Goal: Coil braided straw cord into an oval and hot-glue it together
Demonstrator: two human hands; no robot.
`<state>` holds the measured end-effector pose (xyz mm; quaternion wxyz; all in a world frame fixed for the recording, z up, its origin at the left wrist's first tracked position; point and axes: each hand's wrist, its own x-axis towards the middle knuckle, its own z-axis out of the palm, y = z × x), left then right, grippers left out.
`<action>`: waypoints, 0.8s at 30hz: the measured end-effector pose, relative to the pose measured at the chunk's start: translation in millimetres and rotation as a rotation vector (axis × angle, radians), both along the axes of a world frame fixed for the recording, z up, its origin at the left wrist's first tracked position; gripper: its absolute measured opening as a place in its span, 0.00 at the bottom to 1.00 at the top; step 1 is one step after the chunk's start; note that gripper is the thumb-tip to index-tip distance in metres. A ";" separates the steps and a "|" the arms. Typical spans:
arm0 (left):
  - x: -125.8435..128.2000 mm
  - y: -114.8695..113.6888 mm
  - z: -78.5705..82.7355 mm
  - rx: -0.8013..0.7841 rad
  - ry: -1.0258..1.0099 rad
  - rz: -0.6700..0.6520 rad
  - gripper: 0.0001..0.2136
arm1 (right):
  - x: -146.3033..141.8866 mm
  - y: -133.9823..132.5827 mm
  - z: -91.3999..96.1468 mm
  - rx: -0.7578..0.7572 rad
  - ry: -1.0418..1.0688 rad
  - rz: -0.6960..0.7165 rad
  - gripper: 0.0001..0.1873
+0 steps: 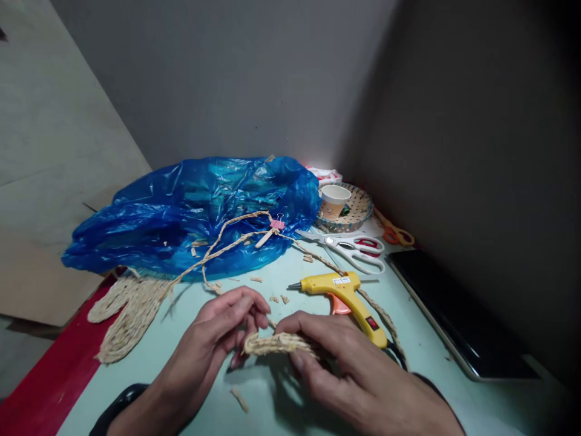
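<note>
My right hand (349,369) grips a coiled piece of braided straw (276,344) between thumb and fingers, holding it above the table. My left hand (220,339) is at the left end of this piece, its fingers curled in with the thumb close to the index finger. What these fingers pinch is hidden, though a bit of straw cord shows between the two hands. Just beyond my right hand lies a yellow glue gun (340,293) with an orange trigger, its nozzle pointing left. A flat coiled straw piece (134,312) rests at the left, with braided cord (222,242) running from it.
A blue plastic bag (200,212) spreads across the back. Pink binder clip (277,224), white-handled scissors (347,247), paper cup (334,200), woven basket (358,209) and orange-handled scissors (394,231) lie behind. A dark tablet (454,309) sits at right. Straw scraps (239,399) dot the table.
</note>
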<state>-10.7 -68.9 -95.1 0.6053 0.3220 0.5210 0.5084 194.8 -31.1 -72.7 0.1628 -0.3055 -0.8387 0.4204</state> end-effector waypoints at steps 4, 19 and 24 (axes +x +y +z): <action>-8.1 0.3 -1.4 0.115 0.110 0.194 0.06 | -1.8 0.0 -0.5 0.101 -0.012 -0.108 0.11; 7.2 -14.5 8.2 0.459 0.730 0.199 0.09 | -0.7 -15.8 -8.3 0.220 0.082 -0.200 0.12; 12.0 -17.4 12.2 0.233 0.639 0.218 0.02 | 0.8 -18.6 -8.9 0.293 0.084 -0.188 0.13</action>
